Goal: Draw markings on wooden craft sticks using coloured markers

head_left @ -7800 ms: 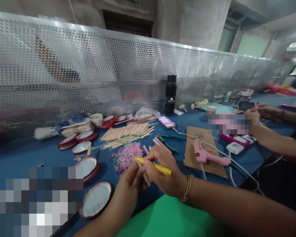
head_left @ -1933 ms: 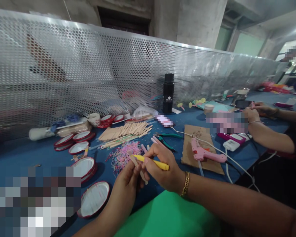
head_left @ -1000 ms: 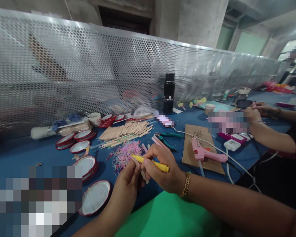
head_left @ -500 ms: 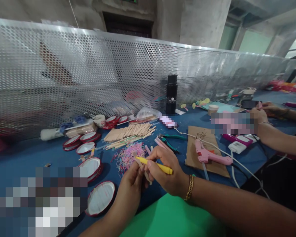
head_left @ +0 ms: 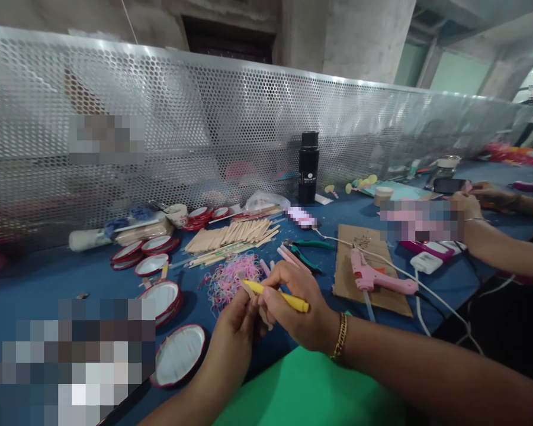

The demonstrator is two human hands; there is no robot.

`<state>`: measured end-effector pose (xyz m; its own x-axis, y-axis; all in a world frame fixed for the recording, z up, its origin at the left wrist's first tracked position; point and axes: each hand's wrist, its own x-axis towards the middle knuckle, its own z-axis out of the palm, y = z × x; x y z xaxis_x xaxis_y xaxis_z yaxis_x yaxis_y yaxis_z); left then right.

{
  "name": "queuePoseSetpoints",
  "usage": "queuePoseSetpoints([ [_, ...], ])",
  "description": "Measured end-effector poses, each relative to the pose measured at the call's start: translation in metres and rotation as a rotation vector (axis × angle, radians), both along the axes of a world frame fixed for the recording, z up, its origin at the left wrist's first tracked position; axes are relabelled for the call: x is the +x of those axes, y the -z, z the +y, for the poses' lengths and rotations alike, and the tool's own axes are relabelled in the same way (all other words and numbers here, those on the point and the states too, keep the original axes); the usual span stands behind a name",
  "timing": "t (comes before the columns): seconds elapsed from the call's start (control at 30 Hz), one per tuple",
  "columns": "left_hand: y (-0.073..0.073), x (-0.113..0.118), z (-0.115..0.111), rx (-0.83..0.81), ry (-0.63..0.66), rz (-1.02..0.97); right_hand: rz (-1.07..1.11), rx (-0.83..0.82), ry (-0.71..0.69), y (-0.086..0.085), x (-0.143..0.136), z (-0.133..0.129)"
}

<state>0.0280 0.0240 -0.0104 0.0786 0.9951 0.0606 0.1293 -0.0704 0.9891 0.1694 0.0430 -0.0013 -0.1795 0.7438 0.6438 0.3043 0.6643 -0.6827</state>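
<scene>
My left hand [head_left: 233, 334] pinches a pale wooden craft stick [head_left: 265, 318], whose ends show above and below the fingers. In my right hand [head_left: 299, 310] is a yellow marker pen [head_left: 291, 300], gripped like a writing tool with its tip against or very close to the stick's upper part. Just beyond both hands lies a tangled heap of pink, blue and purple loops [head_left: 233, 278]. Green sheet material [head_left: 302, 384] spreads below my forearms. A lid with a red rim [head_left: 180, 355] lies left of my left hand.
Craft sticks [head_left: 231, 234] are piled behind the loops. Teal-handled pliers [head_left: 308, 254] and a pink glue gun [head_left: 373, 278] on cardboard [head_left: 344, 260] lie to the right, with white cables nearby. A black bottle [head_left: 308, 171] stands by the perforated metal screen [head_left: 169, 118]. Another person's hands [head_left: 468, 204] work at far right.
The whole view has shifted very slightly. Both hands keep the same hold on the stick and the marker pen, with the pen tip still near the stick's upper part.
</scene>
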Motion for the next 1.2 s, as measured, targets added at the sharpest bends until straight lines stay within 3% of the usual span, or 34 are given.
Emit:
queuePoseSetpoints([
  [0.23, -0.0032, 0.0014, -0.0008, 0.002, 0.018, -0.024, 0.001, -0.008, 0.058, -0.0022, 0.0031, 0.002],
  [0.5, -0.0037, 0.002, -0.0016, -0.007, 0.0, -0.041, 0.02, 0.02, -0.038, 0.0016, -0.0015, 0.0007],
  [0.73, -0.0022, 0.0021, -0.0002, -0.022, 0.017, -0.034, -0.001, 0.028, 0.075, -0.0025, 0.0047, 0.0034],
  [1.0, -0.0059, 0.0038, -0.0023, -0.005, -0.019, -0.065, 0.006, 0.061, -0.019, -0.0022, -0.0009, -0.0011],
  [1.2, -0.0039, 0.0025, -0.0027, -0.011, -0.006, -0.044, -0.004, 0.058, 0.073, -0.0029, 0.0043, 0.0029],
])
